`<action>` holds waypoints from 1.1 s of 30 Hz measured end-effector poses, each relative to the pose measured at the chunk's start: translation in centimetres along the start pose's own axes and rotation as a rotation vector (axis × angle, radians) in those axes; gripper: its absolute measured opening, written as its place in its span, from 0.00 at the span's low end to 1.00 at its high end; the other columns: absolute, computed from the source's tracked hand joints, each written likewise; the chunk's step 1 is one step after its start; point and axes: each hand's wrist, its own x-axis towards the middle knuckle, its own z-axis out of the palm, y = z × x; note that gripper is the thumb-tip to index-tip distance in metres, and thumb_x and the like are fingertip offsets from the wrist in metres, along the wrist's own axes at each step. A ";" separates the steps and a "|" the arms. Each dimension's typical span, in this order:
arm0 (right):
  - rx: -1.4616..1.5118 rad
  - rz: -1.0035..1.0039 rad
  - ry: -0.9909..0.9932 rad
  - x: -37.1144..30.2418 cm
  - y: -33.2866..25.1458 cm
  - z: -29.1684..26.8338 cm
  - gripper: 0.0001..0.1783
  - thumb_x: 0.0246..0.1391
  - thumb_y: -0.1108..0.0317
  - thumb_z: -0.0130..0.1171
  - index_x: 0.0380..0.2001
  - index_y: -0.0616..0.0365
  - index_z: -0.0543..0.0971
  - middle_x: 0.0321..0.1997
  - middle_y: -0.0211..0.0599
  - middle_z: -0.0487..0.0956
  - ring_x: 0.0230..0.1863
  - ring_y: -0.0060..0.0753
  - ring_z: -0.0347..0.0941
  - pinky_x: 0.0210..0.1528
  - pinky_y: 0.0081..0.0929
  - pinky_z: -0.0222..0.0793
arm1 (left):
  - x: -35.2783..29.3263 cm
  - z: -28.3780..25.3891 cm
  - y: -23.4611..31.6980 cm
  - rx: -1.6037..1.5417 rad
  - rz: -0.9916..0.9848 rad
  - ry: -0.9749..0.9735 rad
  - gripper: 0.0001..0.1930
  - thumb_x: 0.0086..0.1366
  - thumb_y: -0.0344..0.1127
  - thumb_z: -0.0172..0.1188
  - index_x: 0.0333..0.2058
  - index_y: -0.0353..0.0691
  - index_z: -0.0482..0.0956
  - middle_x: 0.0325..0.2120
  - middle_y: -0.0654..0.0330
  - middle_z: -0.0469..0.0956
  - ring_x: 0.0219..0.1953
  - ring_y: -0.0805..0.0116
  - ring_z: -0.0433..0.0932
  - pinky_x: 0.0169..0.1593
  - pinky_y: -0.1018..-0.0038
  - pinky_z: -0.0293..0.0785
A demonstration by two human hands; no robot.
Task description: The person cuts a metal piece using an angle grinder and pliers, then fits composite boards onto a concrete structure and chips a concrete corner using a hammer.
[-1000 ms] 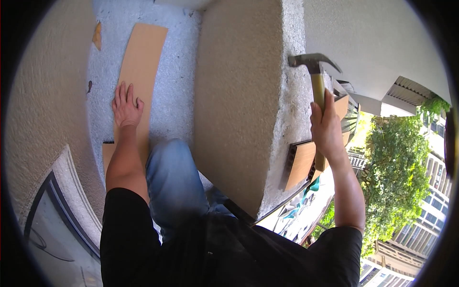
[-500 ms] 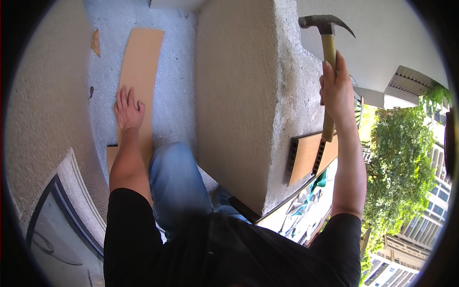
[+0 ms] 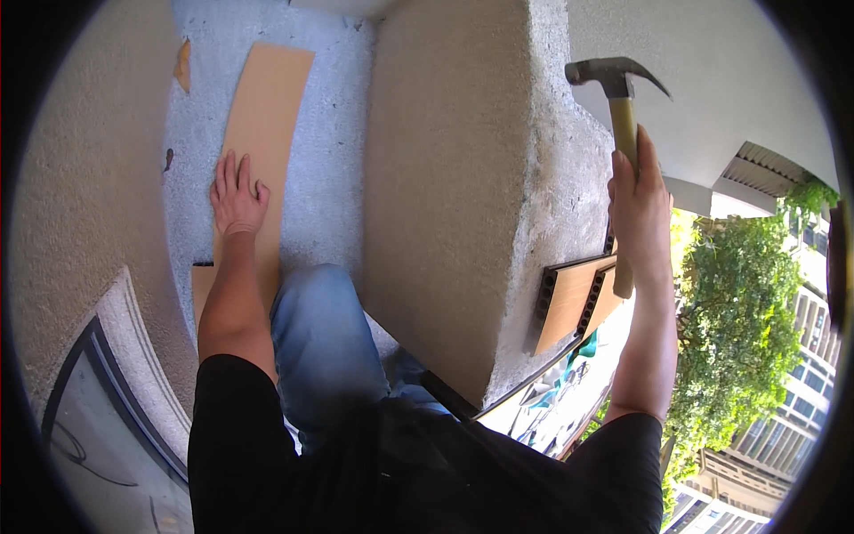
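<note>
Tan, flat and long, a plank of composite board (image 3: pixel 258 133) lies on the grey speckled balcony floor (image 3: pixel 325 178), and the left hand (image 3: pixel 236 198) rests on it palm down, fingers spread and holding nothing, seemingly to brace the person's weight beside the blue-jeaned knee (image 3: pixel 320 338). Next comes the thick rough-plastered parapet wall (image 3: pixel 454 205), and on its outer face sit short hollow-cored tan board pieces (image 3: pixel 574 298), high above green trees (image 3: pixel 738 320) and neighbouring buildings. Furthest right, the right hand (image 3: pixel 642 214) reaches over the wall with its grip closed tight round the yellowish handle of a steel claw hammer (image 3: pixel 618 98), head raised above the boards. By my reading this is mid-swing in hammering at those outer boards; the next blow calls for a controlled downward strike without slackening the hold over the drop.
</note>
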 end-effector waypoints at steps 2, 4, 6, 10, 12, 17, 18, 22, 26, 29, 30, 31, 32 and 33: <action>-0.058 -0.171 -0.074 0.1 1.3 2.1 0.29 0.72 0.58 0.51 0.71 0.57 0.64 0.48 0.63 0.83 0.48 0.70 0.80 0.45 0.56 0.77 | 1.4 -0.1 -0.2 0.009 0.014 0.003 0.31 0.66 0.48 0.56 0.68 0.52 0.70 0.74 0.60 0.60 0.77 0.58 0.54 0.73 0.53 0.55; -0.091 -0.236 0.001 3.8 -0.7 3.4 0.26 0.72 0.56 0.51 0.68 0.53 0.68 0.49 0.68 0.81 0.48 0.74 0.78 0.47 0.60 0.77 | 1.8 -0.2 0.4 -0.025 0.022 0.016 0.32 0.66 0.48 0.55 0.68 0.52 0.70 0.74 0.61 0.60 0.77 0.58 0.54 0.73 0.53 0.55; 0.030 0.017 -0.304 8.4 -5.5 3.6 0.29 0.72 0.50 0.47 0.68 0.54 0.68 0.48 0.65 0.82 0.50 0.69 0.79 0.50 0.56 0.76 | 1.0 0.2 0.4 -0.018 0.025 -0.004 0.32 0.66 0.48 0.55 0.69 0.52 0.70 0.74 0.61 0.59 0.77 0.58 0.53 0.73 0.53 0.55; 0.056 -0.096 -0.034 7.8 -2.8 3.5 0.29 0.74 0.53 0.49 0.72 0.50 0.64 0.30 0.39 0.79 0.25 0.34 0.75 0.25 0.35 0.75 | 2.0 -0.3 0.5 -0.024 0.032 0.019 0.32 0.66 0.47 0.54 0.69 0.52 0.70 0.74 0.61 0.59 0.77 0.58 0.52 0.73 0.53 0.54; 0.137 0.083 0.000 5.2 -4.4 0.6 0.28 0.73 0.52 0.49 0.70 0.51 0.67 0.37 0.52 0.85 0.33 0.55 0.84 0.35 0.49 0.80 | 2.0 0.5 0.1 0.000 0.008 -0.005 0.32 0.66 0.48 0.54 0.69 0.53 0.70 0.74 0.61 0.59 0.77 0.58 0.52 0.73 0.53 0.54; -0.090 -0.086 -0.160 -4.6 1.1 1.4 0.28 0.74 0.60 0.49 0.72 0.51 0.60 0.33 0.57 0.84 0.35 0.62 0.84 0.36 0.51 0.79 | 1.8 0.1 0.4 -0.020 0.016 0.004 0.32 0.66 0.48 0.54 0.69 0.53 0.70 0.74 0.61 0.59 0.78 0.59 0.52 0.73 0.53 0.54; -0.082 -0.072 -0.220 -7.8 0.8 0.4 0.28 0.74 0.63 0.49 0.73 0.51 0.59 0.34 0.60 0.83 0.37 0.63 0.84 0.38 0.50 0.79 | 1.8 0.2 0.3 -0.009 0.007 -0.003 0.32 0.66 0.48 0.54 0.69 0.53 0.70 0.74 0.61 0.59 0.78 0.59 0.52 0.73 0.53 0.54; 0.017 0.037 -0.344 -12.5 1.4 -3.6 0.30 0.73 0.66 0.50 0.74 0.53 0.59 0.34 0.57 0.84 0.35 0.57 0.84 0.38 0.46 0.78 | 1.5 -0.1 0.5 0.004 0.012 -0.020 0.31 0.66 0.47 0.54 0.69 0.54 0.70 0.74 0.62 0.59 0.77 0.60 0.52 0.73 0.54 0.54; -0.208 -0.163 -0.077 -9.9 -0.5 -3.9 0.30 0.73 0.67 0.50 0.75 0.53 0.60 0.37 0.57 0.85 0.36 0.53 0.86 0.37 0.47 0.81 | 1.7 0.4 0.3 -0.016 0.021 0.032 0.31 0.66 0.47 0.54 0.68 0.54 0.70 0.74 0.62 0.60 0.77 0.60 0.53 0.73 0.54 0.54; -0.154 -0.416 0.029 -6.3 1.6 -1.1 0.32 0.71 0.64 0.55 0.74 0.42 0.60 0.31 0.56 0.84 0.32 0.58 0.85 0.29 0.49 0.77 | 1.3 0.7 0.3 -0.034 0.033 0.036 0.30 0.66 0.47 0.54 0.68 0.54 0.70 0.74 0.62 0.60 0.77 0.60 0.53 0.73 0.53 0.54; -0.333 -0.265 -0.151 -5.0 2.2 -0.9 0.30 0.72 0.62 0.53 0.74 0.39 0.61 0.31 0.55 0.84 0.32 0.56 0.84 0.29 0.52 0.77 | 1.5 0.6 0.4 -0.031 0.024 0.040 0.30 0.66 0.47 0.54 0.68 0.55 0.70 0.74 0.62 0.60 0.77 0.60 0.53 0.73 0.53 0.54; -0.406 -0.265 -0.172 -4.8 2.1 -1.6 0.30 0.72 0.63 0.53 0.74 0.41 0.61 0.33 0.56 0.84 0.32 0.54 0.85 0.30 0.51 0.77 | 1.6 0.5 0.5 -0.029 0.015 0.043 0.30 0.67 0.47 0.54 0.68 0.55 0.70 0.74 0.62 0.60 0.77 0.60 0.53 0.73 0.53 0.55; -0.480 -0.266 -0.191 -4.5 1.8 -2.3 0.30 0.73 0.65 0.53 0.74 0.42 0.61 0.35 0.57 0.85 0.33 0.52 0.86 0.32 0.50 0.78 | 1.7 0.4 0.3 -0.031 0.011 0.042 0.30 0.67 0.47 0.54 0.68 0.55 0.70 0.74 0.62 0.60 0.77 0.60 0.53 0.73 0.53 0.55; -0.418 -0.295 -0.175 -4.6 1.8 -2.8 0.30 0.73 0.60 0.53 0.74 0.39 0.60 0.33 0.53 0.85 0.32 0.56 0.85 0.29 0.53 0.77 | 1.7 0.3 0.2 -0.019 0.012 0.024 0.31 0.67 0.47 0.54 0.68 0.55 0.70 0.74 0.63 0.59 0.77 0.60 0.53 0.73 0.53 0.54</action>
